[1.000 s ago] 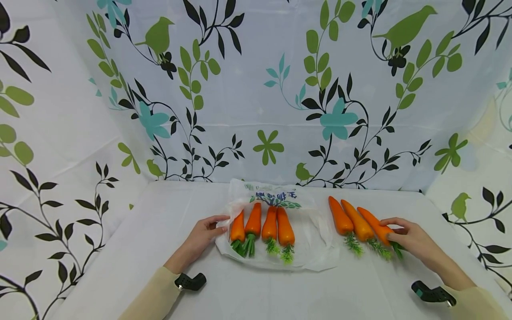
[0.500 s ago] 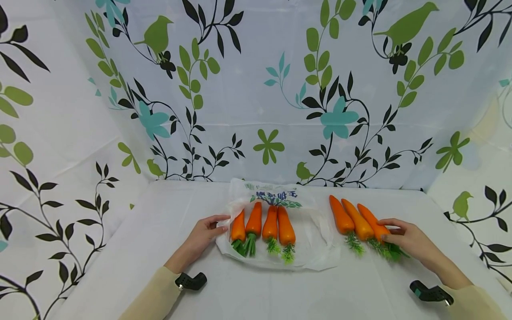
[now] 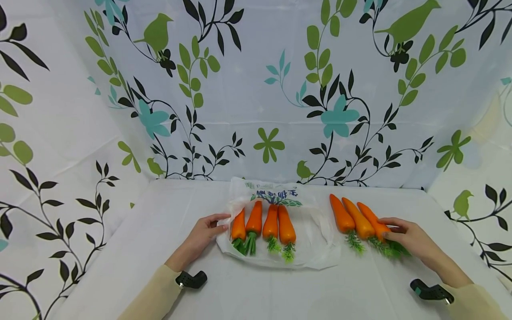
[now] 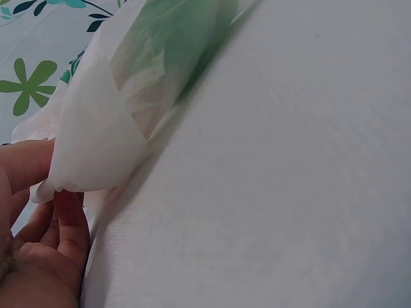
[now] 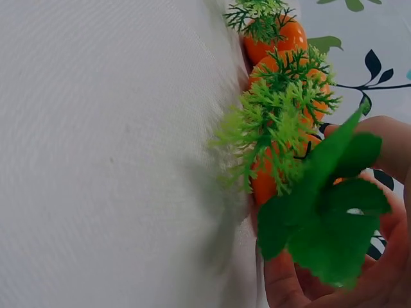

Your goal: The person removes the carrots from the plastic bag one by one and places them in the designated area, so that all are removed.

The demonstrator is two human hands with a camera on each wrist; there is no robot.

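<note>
My left hand (image 3: 204, 235) pinches the left edge of a white translucent plastic bag (image 3: 316, 235) between thumb and fingers; the pinched fold (image 4: 96, 154) shows in the left wrist view. Several orange carrots (image 3: 286, 226) lie side by side on the bag, green tops towards me. To the right of the bag, three more carrots lie slanted together. My right hand (image 3: 412, 238) holds the rightmost carrot (image 3: 370, 215) by its thick end. That carrot's broad green leaves (image 5: 327, 212) hang in front of the fingers in the right wrist view, hiding part of the grip.
A white cloth covers the table (image 3: 272, 298). Behind it hangs a curtain (image 3: 240, 102) printed with leaves and birds. The middle carrot (image 3: 360, 222) and left carrot (image 3: 341, 217) of the right group lie close against each other.
My right hand has shifted slightly left, bringing the rightmost carrot up against its neighbour; their green tops now overlap. My left hand and the bag stay in place.
</note>
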